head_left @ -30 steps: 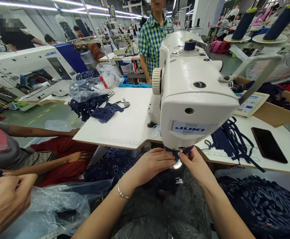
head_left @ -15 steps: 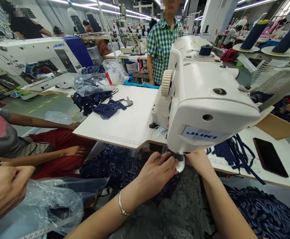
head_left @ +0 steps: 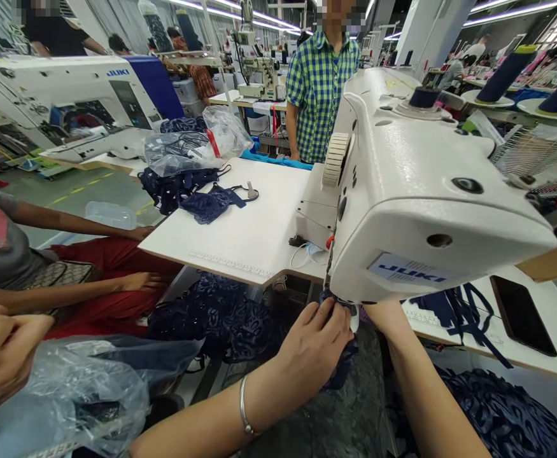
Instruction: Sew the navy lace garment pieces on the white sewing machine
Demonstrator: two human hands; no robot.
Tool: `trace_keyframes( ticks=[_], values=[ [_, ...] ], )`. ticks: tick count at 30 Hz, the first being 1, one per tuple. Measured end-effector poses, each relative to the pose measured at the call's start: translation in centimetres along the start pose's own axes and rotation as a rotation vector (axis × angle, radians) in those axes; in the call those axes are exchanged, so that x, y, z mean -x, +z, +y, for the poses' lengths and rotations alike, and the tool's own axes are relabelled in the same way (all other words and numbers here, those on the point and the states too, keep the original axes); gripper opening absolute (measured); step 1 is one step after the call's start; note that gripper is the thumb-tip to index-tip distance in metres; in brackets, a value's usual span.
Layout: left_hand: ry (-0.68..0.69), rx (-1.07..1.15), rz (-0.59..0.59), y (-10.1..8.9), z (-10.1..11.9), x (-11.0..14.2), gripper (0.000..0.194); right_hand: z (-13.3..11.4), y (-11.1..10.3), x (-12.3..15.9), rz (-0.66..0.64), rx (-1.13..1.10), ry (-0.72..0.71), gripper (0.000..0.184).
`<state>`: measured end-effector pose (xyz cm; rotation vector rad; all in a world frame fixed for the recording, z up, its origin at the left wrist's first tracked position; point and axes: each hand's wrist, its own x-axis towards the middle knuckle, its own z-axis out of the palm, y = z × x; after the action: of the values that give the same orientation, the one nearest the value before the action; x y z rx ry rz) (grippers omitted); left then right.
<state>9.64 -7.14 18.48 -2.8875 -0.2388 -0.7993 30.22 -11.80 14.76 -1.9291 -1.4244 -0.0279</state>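
A white JUKI sewing machine (head_left: 416,191) fills the right of the view. Just under its head, my left hand (head_left: 316,343) has its fingers pressed together on dark navy lace fabric (head_left: 342,372). A thin bracelet circles that wrist. My right hand (head_left: 387,316) reaches in from the right to the same spot. Its fingers are hidden beneath the machine head, so what they hold is unseen. Dark patterned cloth lies across my lap below both arms.
The white table (head_left: 240,235) carries a navy lace heap (head_left: 197,191), plastic bags, navy straps (head_left: 454,305) and a black phone (head_left: 521,315). Another person's hand (head_left: 1,356) holds a plastic bag (head_left: 91,394) at lower left. A person in a checked shirt (head_left: 321,83) stands behind the table.
The view has drawn closer to the machine head. Both my hands have slid further under it, and my right hand's fingers have gone out of sight.
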Motion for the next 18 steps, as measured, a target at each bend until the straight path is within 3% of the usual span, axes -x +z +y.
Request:
trace_keyframes(
  ticks=[18],
  values=[
    [-0.010,-0.032,0.034,-0.20,0.26,-0.32,0.031,0.19,1.04,0.56,-0.012,-0.013,0.035,0.029]
  ],
)
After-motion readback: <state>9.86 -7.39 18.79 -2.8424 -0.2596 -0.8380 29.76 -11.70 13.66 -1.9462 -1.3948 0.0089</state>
